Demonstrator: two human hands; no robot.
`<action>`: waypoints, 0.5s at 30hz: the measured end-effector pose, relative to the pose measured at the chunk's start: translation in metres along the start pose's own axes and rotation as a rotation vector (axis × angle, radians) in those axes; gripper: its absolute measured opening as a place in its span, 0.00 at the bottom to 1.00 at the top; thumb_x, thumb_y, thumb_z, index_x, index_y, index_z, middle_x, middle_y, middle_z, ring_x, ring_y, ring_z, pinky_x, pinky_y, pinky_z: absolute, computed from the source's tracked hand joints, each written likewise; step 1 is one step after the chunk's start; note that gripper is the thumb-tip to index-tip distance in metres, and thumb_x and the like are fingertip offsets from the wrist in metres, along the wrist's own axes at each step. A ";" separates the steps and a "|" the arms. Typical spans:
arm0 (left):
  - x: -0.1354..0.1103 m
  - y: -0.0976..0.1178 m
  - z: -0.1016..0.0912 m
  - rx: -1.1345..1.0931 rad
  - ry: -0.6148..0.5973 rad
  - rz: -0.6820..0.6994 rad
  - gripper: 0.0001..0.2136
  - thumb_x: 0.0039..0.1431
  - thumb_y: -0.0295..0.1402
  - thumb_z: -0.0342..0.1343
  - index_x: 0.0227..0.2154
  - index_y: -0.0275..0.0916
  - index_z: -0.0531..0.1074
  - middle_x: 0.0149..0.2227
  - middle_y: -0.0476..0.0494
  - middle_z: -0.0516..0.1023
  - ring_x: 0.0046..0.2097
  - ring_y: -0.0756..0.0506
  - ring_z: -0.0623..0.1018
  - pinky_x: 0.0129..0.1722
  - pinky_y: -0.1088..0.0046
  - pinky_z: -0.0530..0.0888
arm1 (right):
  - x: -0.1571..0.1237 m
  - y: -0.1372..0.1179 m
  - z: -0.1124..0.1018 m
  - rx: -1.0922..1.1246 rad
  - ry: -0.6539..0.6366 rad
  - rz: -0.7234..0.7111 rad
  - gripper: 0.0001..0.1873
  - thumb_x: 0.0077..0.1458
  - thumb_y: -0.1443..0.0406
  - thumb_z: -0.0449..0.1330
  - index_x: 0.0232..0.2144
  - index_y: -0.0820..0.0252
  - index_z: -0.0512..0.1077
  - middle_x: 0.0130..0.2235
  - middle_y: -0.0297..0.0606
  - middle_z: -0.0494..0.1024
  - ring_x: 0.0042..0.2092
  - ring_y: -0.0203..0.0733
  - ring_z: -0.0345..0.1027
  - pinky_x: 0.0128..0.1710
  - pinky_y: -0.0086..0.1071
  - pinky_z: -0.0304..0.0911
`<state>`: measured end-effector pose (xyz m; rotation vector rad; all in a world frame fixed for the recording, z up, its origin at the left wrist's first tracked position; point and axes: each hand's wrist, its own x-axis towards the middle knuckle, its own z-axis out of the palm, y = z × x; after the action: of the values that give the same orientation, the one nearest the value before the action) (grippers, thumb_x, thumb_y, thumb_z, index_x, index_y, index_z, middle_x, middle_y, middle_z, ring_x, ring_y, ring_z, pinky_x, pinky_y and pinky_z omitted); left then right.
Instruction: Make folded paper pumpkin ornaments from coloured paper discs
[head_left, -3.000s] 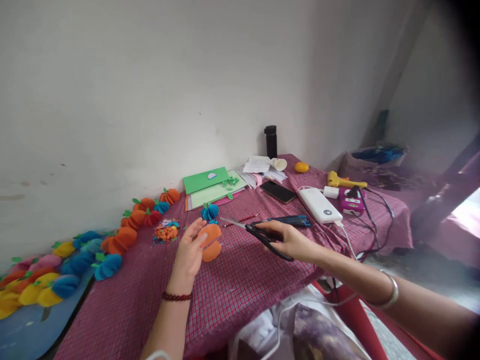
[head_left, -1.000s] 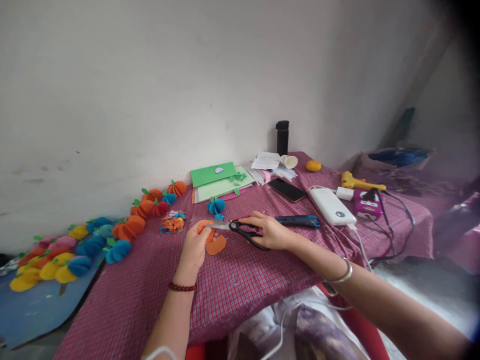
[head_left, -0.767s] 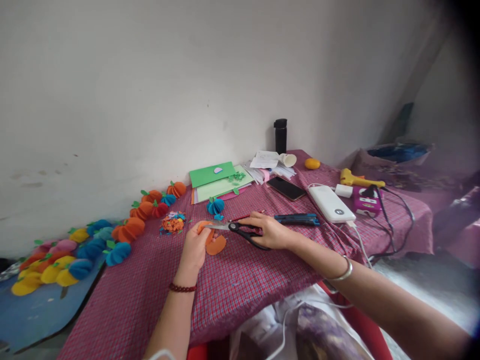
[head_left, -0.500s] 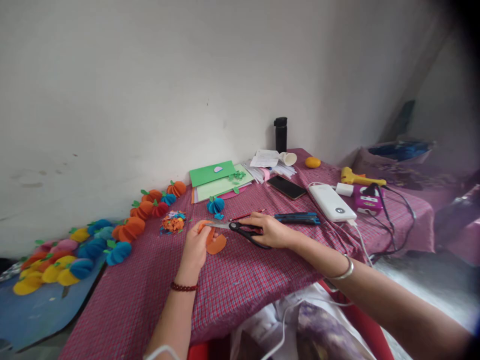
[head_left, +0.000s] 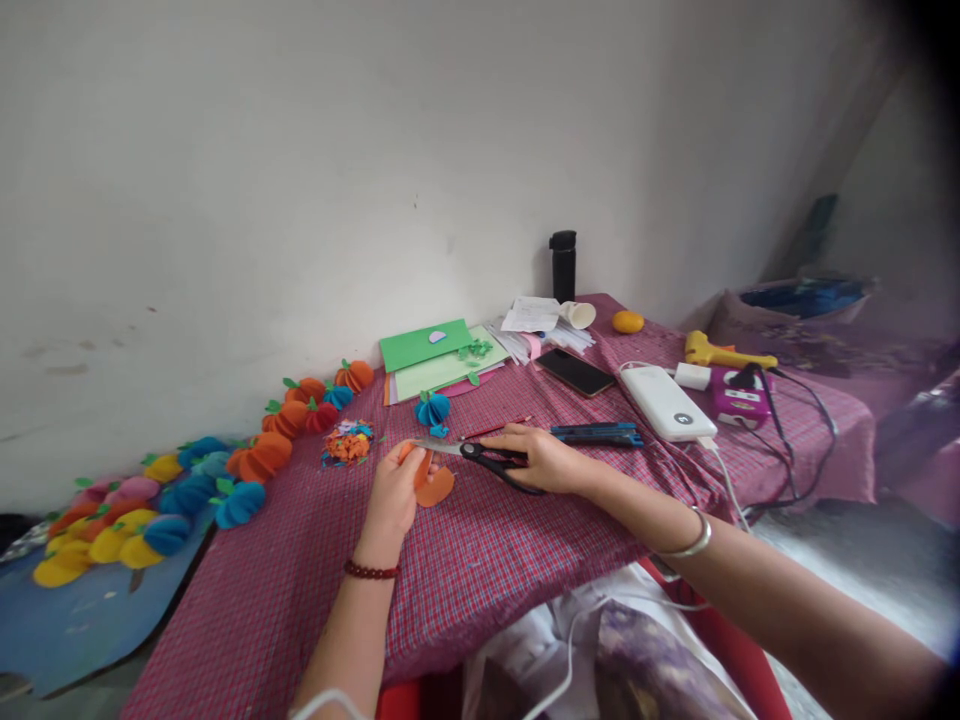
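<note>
My left hand [head_left: 395, 490] is closed on a piece of orange paper [head_left: 435, 488], part of which hangs out below the fingers with a rounded edge. In my right hand [head_left: 551, 460] are black-handled scissors [head_left: 480, 455], their blades pointing left and lying at the orange paper. A blue paper pumpkin [head_left: 432, 408] with a green leaf stands just beyond the blades. Left of my left hand is a heap of coloured paper scraps [head_left: 347, 444]. Close past my right hand lie a red pencil [head_left: 480, 432] and a blue stapler-like tool [head_left: 596, 435].
Several paper pumpkins [head_left: 259, 457] line the left side. At the back are green paper sheets [head_left: 424, 345], a black bottle [head_left: 563, 268], a paper cup [head_left: 579, 315] and a phone [head_left: 574, 372]. A white power bank [head_left: 666, 402], yellow glue gun [head_left: 727, 354] and cables sit at right.
The view has shifted very slightly. Both hands keep their hold on the orange paper and the scissors, with almost no visible movement.
</note>
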<state>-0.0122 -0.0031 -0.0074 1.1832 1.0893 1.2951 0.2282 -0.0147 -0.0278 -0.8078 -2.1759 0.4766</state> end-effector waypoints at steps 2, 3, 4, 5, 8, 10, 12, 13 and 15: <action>0.000 0.000 0.000 0.000 0.000 -0.001 0.09 0.46 0.36 0.60 0.27 0.36 0.71 0.23 0.50 0.74 0.23 0.51 0.73 0.25 0.77 0.69 | 0.000 0.000 0.000 -0.005 -0.004 0.003 0.29 0.52 0.72 0.58 0.58 0.56 0.67 0.43 0.43 0.75 0.41 0.41 0.70 0.41 0.31 0.65; 0.000 -0.001 0.000 -0.002 0.001 -0.003 0.09 0.46 0.35 0.60 0.27 0.36 0.71 0.22 0.50 0.74 0.23 0.51 0.73 0.24 0.77 0.69 | 0.000 0.001 0.001 -0.009 -0.008 0.007 0.30 0.52 0.72 0.58 0.58 0.55 0.67 0.43 0.42 0.74 0.41 0.41 0.70 0.41 0.31 0.65; 0.000 -0.001 0.000 -0.005 0.002 -0.005 0.09 0.46 0.35 0.60 0.27 0.36 0.71 0.22 0.50 0.74 0.23 0.51 0.73 0.24 0.77 0.68 | 0.000 0.001 0.001 -0.012 -0.011 0.009 0.30 0.51 0.72 0.58 0.58 0.55 0.67 0.43 0.42 0.74 0.41 0.41 0.70 0.41 0.31 0.65; 0.001 -0.001 0.000 -0.007 0.003 -0.008 0.09 0.45 0.35 0.60 0.27 0.36 0.71 0.22 0.50 0.74 0.23 0.51 0.73 0.24 0.77 0.68 | 0.000 0.001 0.001 -0.014 -0.013 0.010 0.30 0.51 0.72 0.59 0.58 0.55 0.67 0.42 0.42 0.74 0.41 0.41 0.69 0.41 0.31 0.65; 0.002 -0.003 0.000 -0.018 0.002 -0.024 0.09 0.45 0.36 0.61 0.27 0.36 0.71 0.23 0.50 0.75 0.23 0.51 0.73 0.25 0.77 0.68 | 0.000 0.001 0.001 -0.013 -0.011 0.001 0.30 0.51 0.72 0.58 0.57 0.56 0.67 0.43 0.42 0.74 0.41 0.42 0.69 0.42 0.32 0.65; 0.003 -0.004 -0.001 -0.037 -0.001 -0.037 0.09 0.45 0.36 0.61 0.27 0.36 0.71 0.23 0.50 0.75 0.24 0.51 0.73 0.25 0.77 0.68 | -0.001 0.001 0.001 -0.004 -0.002 -0.004 0.30 0.50 0.72 0.59 0.57 0.57 0.68 0.43 0.43 0.75 0.41 0.42 0.69 0.42 0.31 0.65; 0.003 -0.004 -0.001 -0.057 -0.001 -0.052 0.09 0.44 0.35 0.62 0.27 0.36 0.71 0.23 0.50 0.75 0.24 0.51 0.73 0.25 0.77 0.68 | -0.001 0.001 0.001 0.003 0.004 0.002 0.30 0.50 0.72 0.59 0.56 0.56 0.68 0.42 0.42 0.75 0.41 0.41 0.70 0.42 0.31 0.65; 0.003 -0.004 -0.001 -0.064 -0.002 -0.059 0.09 0.43 0.35 0.62 0.26 0.36 0.71 0.23 0.50 0.75 0.24 0.51 0.73 0.25 0.77 0.68 | -0.001 0.000 0.001 0.005 0.007 0.006 0.29 0.50 0.72 0.59 0.56 0.56 0.68 0.42 0.42 0.75 0.40 0.41 0.70 0.41 0.31 0.65; 0.003 -0.004 -0.001 -0.071 -0.003 -0.069 0.10 0.43 0.35 0.63 0.26 0.36 0.71 0.23 0.49 0.76 0.24 0.51 0.73 0.25 0.78 0.67 | -0.001 0.000 0.001 0.007 0.005 0.013 0.29 0.50 0.72 0.59 0.56 0.56 0.69 0.41 0.42 0.75 0.39 0.41 0.70 0.40 0.31 0.65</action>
<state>-0.0130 0.0000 -0.0110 1.0859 1.0640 1.2682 0.2279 -0.0151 -0.0286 -0.8189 -2.1646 0.4879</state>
